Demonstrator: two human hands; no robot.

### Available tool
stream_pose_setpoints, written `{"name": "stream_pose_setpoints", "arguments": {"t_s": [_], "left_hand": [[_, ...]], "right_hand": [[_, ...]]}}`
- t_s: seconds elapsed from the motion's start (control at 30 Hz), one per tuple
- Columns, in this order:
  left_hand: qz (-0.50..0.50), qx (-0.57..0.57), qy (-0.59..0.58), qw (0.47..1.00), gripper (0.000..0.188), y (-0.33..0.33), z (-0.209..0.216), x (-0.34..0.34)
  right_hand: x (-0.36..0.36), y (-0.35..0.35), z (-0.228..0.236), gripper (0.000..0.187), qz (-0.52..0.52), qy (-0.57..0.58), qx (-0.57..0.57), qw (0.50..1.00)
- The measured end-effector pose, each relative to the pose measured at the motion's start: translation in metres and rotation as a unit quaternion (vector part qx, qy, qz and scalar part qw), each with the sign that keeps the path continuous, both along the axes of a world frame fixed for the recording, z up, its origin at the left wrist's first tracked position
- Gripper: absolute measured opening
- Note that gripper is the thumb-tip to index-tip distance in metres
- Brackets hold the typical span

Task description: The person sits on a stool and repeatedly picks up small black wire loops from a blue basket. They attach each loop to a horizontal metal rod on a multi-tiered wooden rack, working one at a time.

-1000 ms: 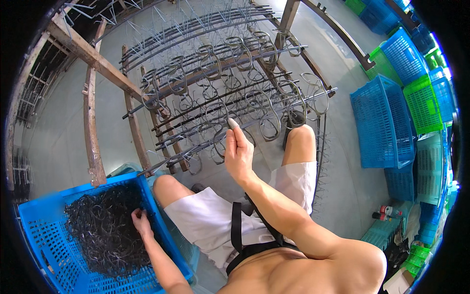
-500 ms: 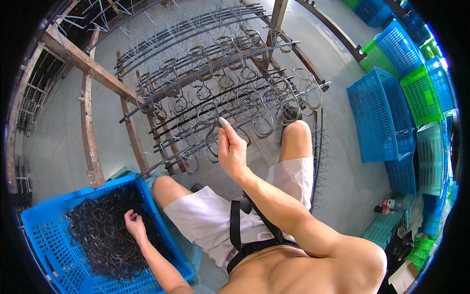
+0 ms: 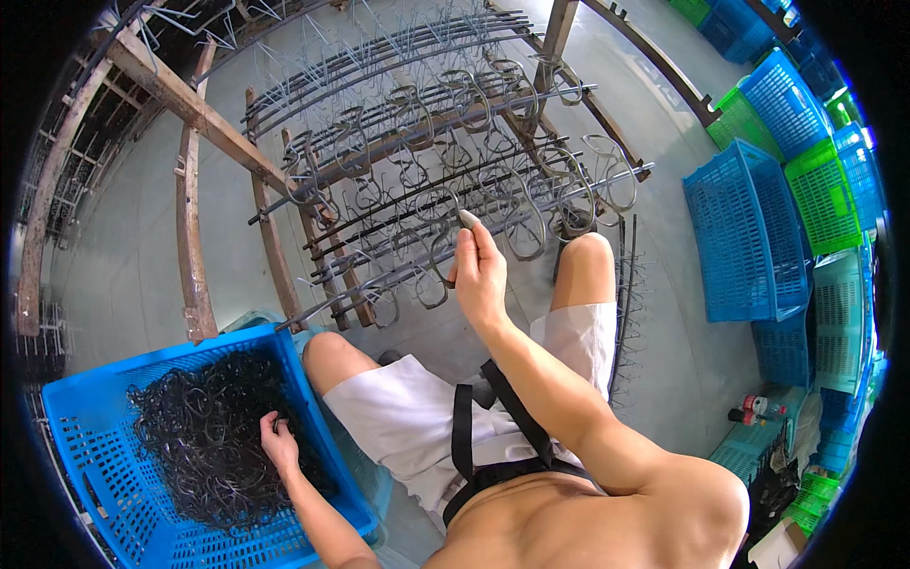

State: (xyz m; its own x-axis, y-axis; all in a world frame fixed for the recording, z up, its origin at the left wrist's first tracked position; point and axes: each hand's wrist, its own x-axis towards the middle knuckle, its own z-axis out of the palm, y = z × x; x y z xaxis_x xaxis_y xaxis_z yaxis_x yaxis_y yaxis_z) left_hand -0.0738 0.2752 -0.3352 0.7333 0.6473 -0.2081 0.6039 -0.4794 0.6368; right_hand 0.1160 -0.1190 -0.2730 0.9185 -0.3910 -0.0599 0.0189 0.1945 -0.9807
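Note:
My right hand (image 3: 482, 275) is raised in front of a metal rack, its fingers closed on a thin curved metal piece (image 3: 434, 250). A grey cover sits on one fingertip. Around it, looped, S-like metal pieces (image 3: 523, 220) hang from the rack's horizontal bars (image 3: 398, 275). At lower left, my left hand (image 3: 280, 448) rests over a heap of dark, shiny curved pieces (image 3: 204, 446) in a blue plastic basket (image 3: 90, 446). Its fingers are bent together, and what they pinch, if anything, is too small to make out.
Rusty brown frame posts (image 3: 192, 237) stand at the left and behind the bars. Rods with thin wire hooks (image 3: 379, 52) fill the rack's far side. Blue crates (image 3: 735, 237) and green crates (image 3: 823, 194) are stacked along the right. Small bottles (image 3: 755, 408) stand at the lower right.
The view has shifted slightly, so the rack appears farther right. My right hand has moved a little rightward along the hanging pieces. My left hand stays over the heap, its fingers slightly changed.

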Motion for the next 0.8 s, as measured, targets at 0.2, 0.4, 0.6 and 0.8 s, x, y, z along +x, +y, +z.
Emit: {"name": "stream_pose_setpoints", "arguments": {"t_s": [0.2,0.4,0.6,0.8], "left_hand": [[-0.055,0.089,-0.012,0.994,0.025,-0.007,-0.03,-0.009],[-0.062,0.106,-0.027,0.992,0.026,-0.009,-0.037,-0.019],[-0.085,0.144,0.002,0.986,0.026,-0.02,-0.028,-0.015],[-0.098,0.204,-0.001,0.974,0.028,-0.031,-0.017,-0.018]], "right_hand": [[-0.008,-0.023,0.0,0.039,0.061,0.0,-0.072,0.996],[-0.05,-0.051,-0.008,0.031,0.034,0.133,0.237,0.962],[-0.016,-0.058,-0.009,0.021,0.036,0.043,0.53,0.846],[0.0,-0.045,-0.01,0.016,-0.055,0.082,0.515,0.852]]}}
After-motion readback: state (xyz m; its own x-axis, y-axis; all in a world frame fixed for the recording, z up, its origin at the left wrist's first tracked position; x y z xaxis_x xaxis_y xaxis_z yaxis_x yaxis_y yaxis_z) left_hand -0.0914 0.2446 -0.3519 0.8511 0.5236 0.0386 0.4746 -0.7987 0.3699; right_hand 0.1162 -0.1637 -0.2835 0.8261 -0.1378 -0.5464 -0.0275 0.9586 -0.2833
